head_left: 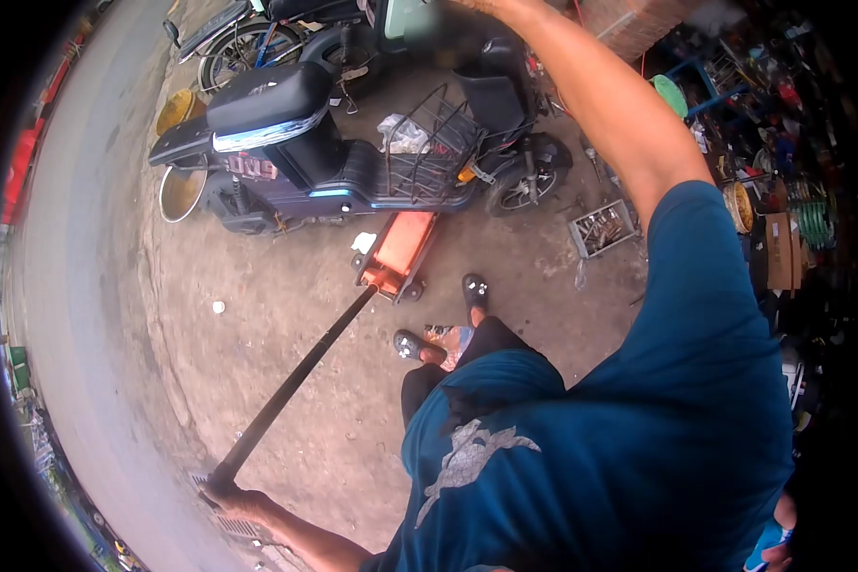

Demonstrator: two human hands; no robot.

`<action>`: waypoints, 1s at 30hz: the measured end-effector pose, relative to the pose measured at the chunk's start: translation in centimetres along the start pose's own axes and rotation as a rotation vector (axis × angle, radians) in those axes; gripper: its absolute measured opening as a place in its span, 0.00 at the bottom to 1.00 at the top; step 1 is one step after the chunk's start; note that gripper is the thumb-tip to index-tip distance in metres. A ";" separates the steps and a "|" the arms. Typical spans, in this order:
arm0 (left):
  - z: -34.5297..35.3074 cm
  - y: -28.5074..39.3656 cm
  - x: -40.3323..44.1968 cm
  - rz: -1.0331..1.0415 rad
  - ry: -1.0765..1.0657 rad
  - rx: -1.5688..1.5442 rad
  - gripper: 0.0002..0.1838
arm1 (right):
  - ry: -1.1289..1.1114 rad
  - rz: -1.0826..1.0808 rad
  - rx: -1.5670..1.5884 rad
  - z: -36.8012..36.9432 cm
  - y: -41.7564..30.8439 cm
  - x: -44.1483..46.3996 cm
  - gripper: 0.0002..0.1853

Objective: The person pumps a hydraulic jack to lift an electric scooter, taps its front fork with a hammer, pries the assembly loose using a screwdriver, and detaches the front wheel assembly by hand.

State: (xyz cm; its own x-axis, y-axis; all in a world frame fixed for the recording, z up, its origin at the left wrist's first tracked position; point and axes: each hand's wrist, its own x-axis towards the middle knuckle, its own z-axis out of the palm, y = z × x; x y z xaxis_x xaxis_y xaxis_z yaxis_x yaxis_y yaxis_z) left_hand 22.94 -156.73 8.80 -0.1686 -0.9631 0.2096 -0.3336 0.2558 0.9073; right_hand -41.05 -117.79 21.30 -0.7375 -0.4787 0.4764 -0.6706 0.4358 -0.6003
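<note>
Left hand [233, 501]: curled fingers round the free end, at 7 o'clock.
Handle [305, 376]: slanted straight from 7 up toward 1 o'clock.
Scooter [343, 181]: stood at 11 o'clock, over the front end.
Floor jack [402, 250]: lay just above centre, long axis roughly in line, front pointing to 1 o'clock.
Right hand [481, 4]: reached to 12 o'clock, mostly cut off; could not tell fingers' state.
Tray [579, 240]: sat at 2 o'clock.

A blue shirt [639, 429] is displaying a gray print [467, 453] toward six o'clock. A floor jack [405, 243] is showing orange toward eleven, its handle [300, 377] running black toward eight.
</note>
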 end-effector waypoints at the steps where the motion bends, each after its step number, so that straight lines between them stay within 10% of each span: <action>1: 0.5 -0.3 -0.6 -0.044 0.063 -0.036 0.23 | 0.021 -0.014 0.026 -0.1 -0.3 -0.2 0.17; 9: 3.6 -3.9 -8.3 -0.351 0.076 0.028 0.36 | 0.034 0.029 -0.024 -3.3 -0.8 -2.3 0.19; 15: 6.6 -3.6 -16.2 -0.562 -0.433 0.080 0.26 | 0.179 0.203 -0.065 -6.2 2.6 -9.0 0.23; 20: 11.5 -2.0 -14.8 -0.282 -0.820 0.000 0.10 | 0.178 0.492 -0.131 -9.7 3.3 -19.5 0.30; 30: 21.9 6.9 -11.3 0.023 -0.979 -0.035 0.13 | 0.008 1.386 -0.005 -3.1 1.1 -64.5 0.20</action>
State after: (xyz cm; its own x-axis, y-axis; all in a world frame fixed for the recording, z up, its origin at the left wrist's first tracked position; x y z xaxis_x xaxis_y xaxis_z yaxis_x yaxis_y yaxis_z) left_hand 2.24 -142.23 4.68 -0.8751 -0.4592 -0.1532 -0.2954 0.2559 0.9205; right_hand 5.53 -84.08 -8.04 -0.7951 0.3471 -0.4973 0.6022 0.5494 -0.5792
